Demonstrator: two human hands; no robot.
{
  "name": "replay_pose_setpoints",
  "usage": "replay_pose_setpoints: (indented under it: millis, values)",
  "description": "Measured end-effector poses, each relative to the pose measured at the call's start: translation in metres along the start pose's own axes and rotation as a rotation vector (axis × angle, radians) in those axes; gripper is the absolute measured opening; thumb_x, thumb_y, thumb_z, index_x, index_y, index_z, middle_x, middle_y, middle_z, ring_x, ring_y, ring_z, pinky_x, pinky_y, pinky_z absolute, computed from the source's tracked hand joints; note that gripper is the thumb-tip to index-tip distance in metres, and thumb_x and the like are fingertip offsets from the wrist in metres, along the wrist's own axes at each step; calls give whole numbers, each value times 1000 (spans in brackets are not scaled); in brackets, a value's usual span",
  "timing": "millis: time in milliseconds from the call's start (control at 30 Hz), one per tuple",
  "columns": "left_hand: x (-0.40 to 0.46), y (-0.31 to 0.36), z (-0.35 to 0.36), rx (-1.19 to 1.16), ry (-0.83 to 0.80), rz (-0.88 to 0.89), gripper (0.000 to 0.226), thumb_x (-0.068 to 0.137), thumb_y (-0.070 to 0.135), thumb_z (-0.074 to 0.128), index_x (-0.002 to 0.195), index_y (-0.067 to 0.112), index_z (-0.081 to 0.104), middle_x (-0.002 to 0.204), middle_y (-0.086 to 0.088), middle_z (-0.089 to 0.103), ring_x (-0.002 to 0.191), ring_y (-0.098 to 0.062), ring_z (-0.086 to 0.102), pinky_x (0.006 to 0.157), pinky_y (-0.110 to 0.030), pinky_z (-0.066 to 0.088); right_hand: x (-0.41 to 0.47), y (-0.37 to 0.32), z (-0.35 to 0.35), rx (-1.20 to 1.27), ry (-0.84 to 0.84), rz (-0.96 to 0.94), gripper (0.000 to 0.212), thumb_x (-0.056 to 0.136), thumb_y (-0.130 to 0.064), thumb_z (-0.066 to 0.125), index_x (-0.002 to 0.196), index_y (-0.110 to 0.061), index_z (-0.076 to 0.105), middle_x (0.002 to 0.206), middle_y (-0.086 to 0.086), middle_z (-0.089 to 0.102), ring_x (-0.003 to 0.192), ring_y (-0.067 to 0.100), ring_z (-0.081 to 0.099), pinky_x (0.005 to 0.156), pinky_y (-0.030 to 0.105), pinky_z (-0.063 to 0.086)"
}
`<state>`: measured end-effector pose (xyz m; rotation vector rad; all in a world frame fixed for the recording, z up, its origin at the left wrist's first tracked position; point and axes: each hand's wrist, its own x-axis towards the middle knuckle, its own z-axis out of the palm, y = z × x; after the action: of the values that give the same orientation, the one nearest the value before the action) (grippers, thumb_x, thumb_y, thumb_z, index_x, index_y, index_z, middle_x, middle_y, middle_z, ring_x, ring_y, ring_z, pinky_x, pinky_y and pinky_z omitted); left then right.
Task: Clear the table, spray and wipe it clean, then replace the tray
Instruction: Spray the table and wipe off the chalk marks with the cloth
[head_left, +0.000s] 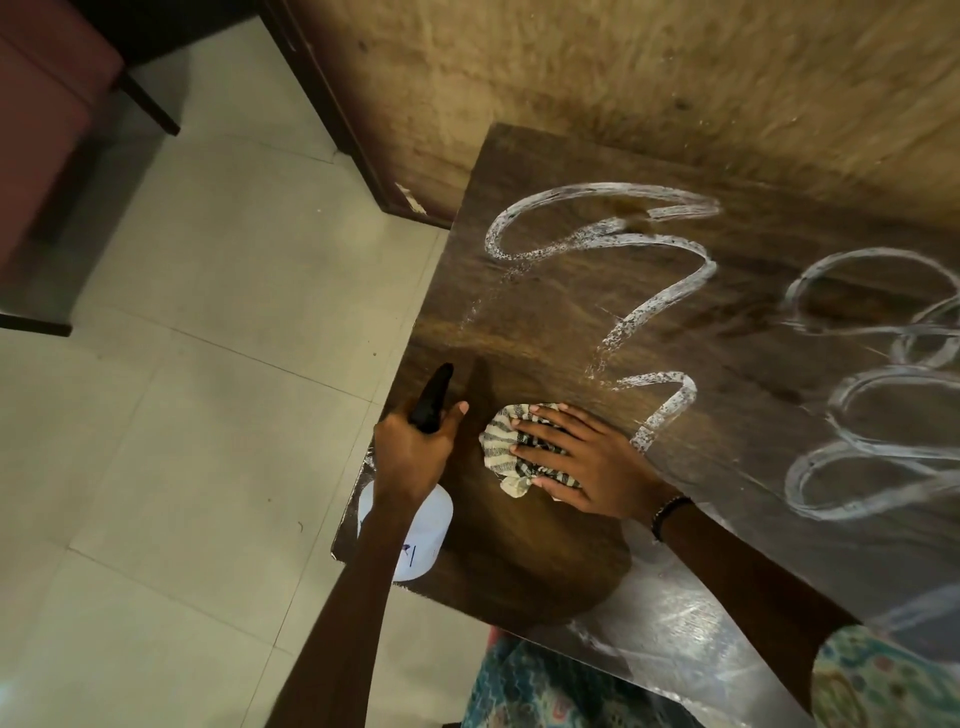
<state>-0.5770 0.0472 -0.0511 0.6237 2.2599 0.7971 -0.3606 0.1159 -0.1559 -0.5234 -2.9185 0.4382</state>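
A dark wooden table (545, 322) fills the right of the view, streaked with white foamy swirls (623, 244) of cleaner. My right hand (576, 457) lies flat, fingers spread, pressing a striped black-and-cream cloth (501, 447) onto the tabletop near the left edge. My left hand (410, 452) grips a white spray bottle (423, 525) by its black trigger head (434, 397), held upright at the table's left edge with the nozzle pointing away from me. No tray is in view.
Pale tiled floor (208, 364) spreads to the left of the table. A dark chair leg (150, 104) and reddish seat (47, 114) stand at the far left. A rough tan wall (623, 78) runs close behind the table.
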Motion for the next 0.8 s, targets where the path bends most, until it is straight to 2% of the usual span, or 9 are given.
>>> replay_pose_setpoints:
  millis: [133,267,400,500,667,800]
  values:
    - [8,-3,-8,4,-21,-36,41,80,35,70,99,-2,67,90,-14,71,87,-30,67,77,-28,48,2,1,-2,-23,-41,-14,45,100,-45,40,140,-28,48,153,-1,37,143,20,30,118,41,23]
    - [12,-1,-20,-33,-35,-38,40,80,32,71,102,-1,67,91,-12,70,90,-29,65,86,-36,50,3,15,-6,-59,-118,-39,47,101,-48,36,144,-29,42,155,-1,32,144,20,29,117,43,25]
    - [20,0,-33,-91,-57,-42,33,79,30,72,99,3,67,74,-2,61,80,-21,59,83,-34,48,24,45,-13,-49,-98,17,46,100,-47,37,142,-28,43,154,1,34,144,22,29,116,45,27]
    - [28,-2,-38,-92,-79,-6,33,80,30,72,102,6,68,70,-1,59,72,-15,55,80,-33,48,68,56,-15,-53,-56,101,45,101,-45,39,141,-25,47,153,1,37,143,22,30,116,45,28]
    - [43,-4,-42,-91,-93,24,32,79,32,71,101,9,68,84,-8,71,80,-24,65,78,-36,50,159,24,0,-7,71,343,45,99,-47,39,136,-26,52,147,1,45,140,24,35,115,45,28]
    - [50,2,-45,-63,-103,80,31,80,29,72,102,7,68,75,-3,64,74,-22,60,76,-35,51,172,-6,18,8,34,208,43,98,-45,41,134,-25,52,146,3,47,138,26,37,116,46,27]
